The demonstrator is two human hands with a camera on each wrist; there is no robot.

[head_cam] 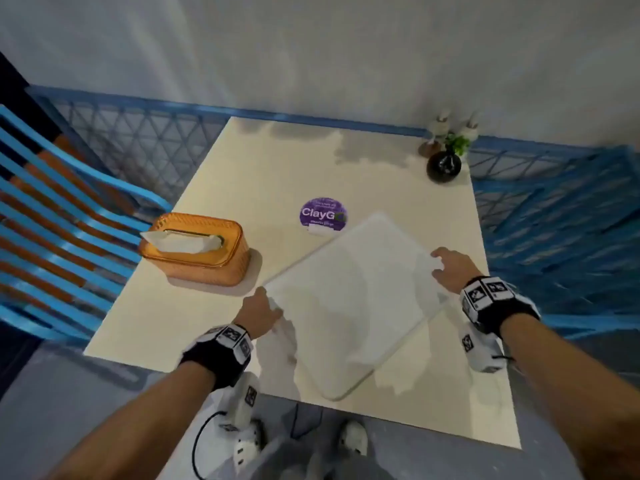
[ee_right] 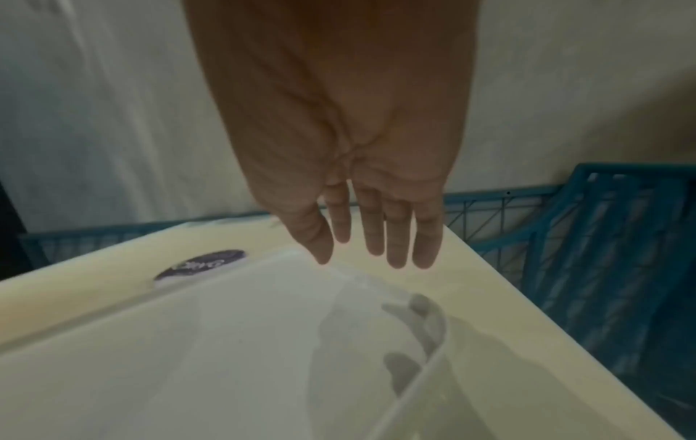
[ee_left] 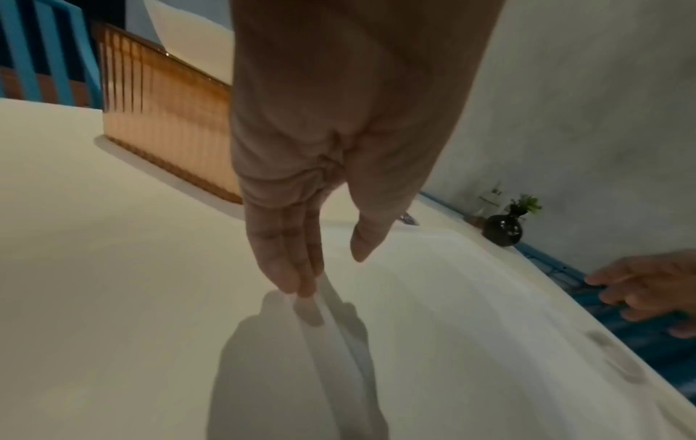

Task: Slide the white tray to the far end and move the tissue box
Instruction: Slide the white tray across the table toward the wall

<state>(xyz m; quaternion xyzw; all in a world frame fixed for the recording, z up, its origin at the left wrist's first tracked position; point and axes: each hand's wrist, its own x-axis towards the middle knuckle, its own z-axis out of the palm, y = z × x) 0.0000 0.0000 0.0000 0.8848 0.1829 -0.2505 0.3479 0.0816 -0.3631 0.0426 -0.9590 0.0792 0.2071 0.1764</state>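
Note:
A white tray [head_cam: 353,299] lies turned at an angle on the cream table [head_cam: 242,161], nearer the front edge. My left hand [head_cam: 261,313] is at the tray's left corner; in the left wrist view its straight fingers [ee_left: 297,277] touch the rim of the tray [ee_left: 433,327], thumb apart. My right hand [head_cam: 450,268] is at the tray's right edge, and in the right wrist view its hand [ee_right: 361,253] has straight fingers just over the rim of the tray [ee_right: 226,357]. An orange tissue box [head_cam: 194,251] [ee_left: 165,125] stands at the table's left edge, untouched.
A purple round sticker [head_cam: 323,214] lies just beyond the tray. A dark round vase [head_cam: 444,164] with a green sprig and small shakers [head_cam: 438,128] stand at the far right corner. Blue chairs flank the table on the left [head_cam: 62,216] and right [head_cam: 561,230].

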